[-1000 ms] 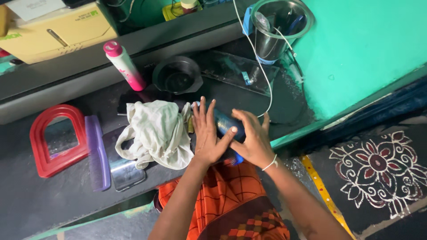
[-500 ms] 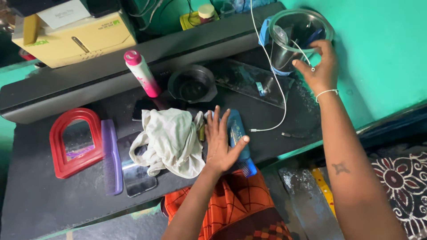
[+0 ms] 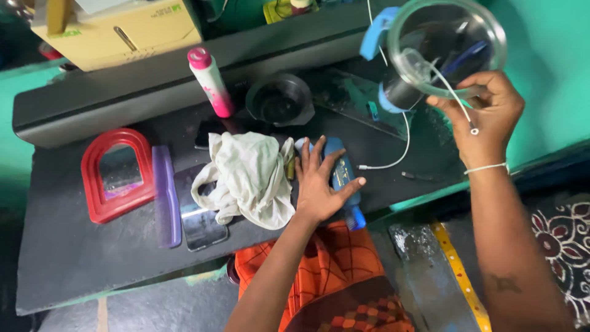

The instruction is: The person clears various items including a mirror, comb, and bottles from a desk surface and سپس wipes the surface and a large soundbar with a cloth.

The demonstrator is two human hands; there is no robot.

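Note:
My left hand (image 3: 319, 184) lies flat with fingers spread on a blue bottle (image 3: 345, 184) that rests on its side at the front edge of the dark shelf (image 3: 74, 270). Just left of it sits a crumpled white cloth (image 3: 249, 175). My right hand (image 3: 485, 114) grips the rim of a clear plastic jug (image 3: 445, 43) with a blue handle and holds it tilted above the shelf's right end. A white cable (image 3: 399, 144) hangs from the jug and trails onto the shelf.
A red-framed mirror (image 3: 117, 172), a purple comb (image 3: 166, 197) and a phone (image 3: 200, 218) lie at the left. A pink-capped spray can (image 3: 210, 80) and a dark bowl (image 3: 279, 101) stand behind. A yellow cardboard box (image 3: 117, 27) sits on the upper ledge. Green wall at right.
My right hand left the blue bottle, reached to the far right, took the clear jug and lifted it toward the camera. My left hand stayed on the bottle.

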